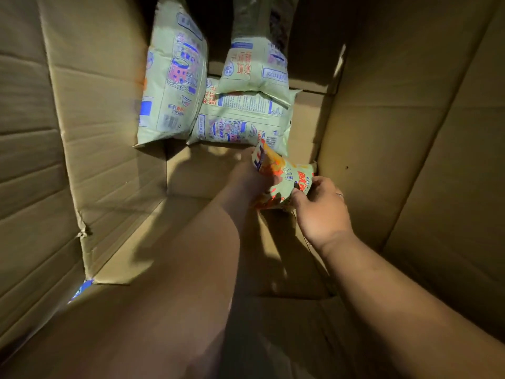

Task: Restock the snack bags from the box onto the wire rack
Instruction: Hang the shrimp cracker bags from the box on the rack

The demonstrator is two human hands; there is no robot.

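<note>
Down inside the big brown cardboard box, both hands are on one small crinkly snack bag with orange and red print, near the right wall. The right hand pinches its edge, thumb on top and fingers curled round. The left hand is at the other side, its fingers hidden behind the bag, so their shape cannot be told. Three pale green snack bags lie at the far end, maybe with more behind. Most of the box looks emptied. The wire rack is out of sight.
</note>
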